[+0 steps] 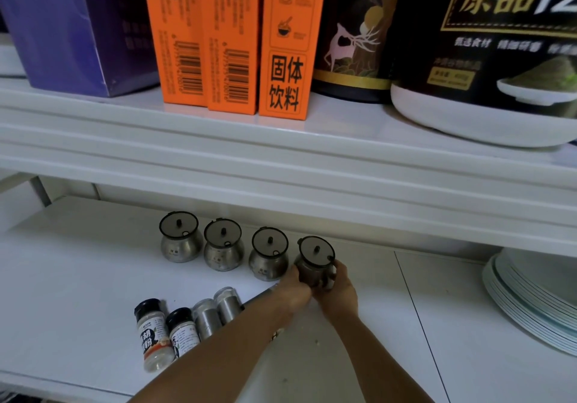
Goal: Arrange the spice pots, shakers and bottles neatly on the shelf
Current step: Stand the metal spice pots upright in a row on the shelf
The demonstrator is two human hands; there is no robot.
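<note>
In the lower middle of the frame we had both hands on the rightmost spice pot. Our left hand curled its fingers against the pot's left side and our right hand wrapped its fingers round the right side, so the pot was gripped between them. The pot stood upright on the lower shelf, at the right end of a row with three other spice pots, just beside the nearest one. Toward the lower left, two black-capped bottles and two steel shakers sat side by side in a tight group; we could not tell whether they stood or lay. At the right edge was a stack of plates. Across the top, the upper shelf carried a purple box, orange boxes, a dark tin and a large tub
</note>
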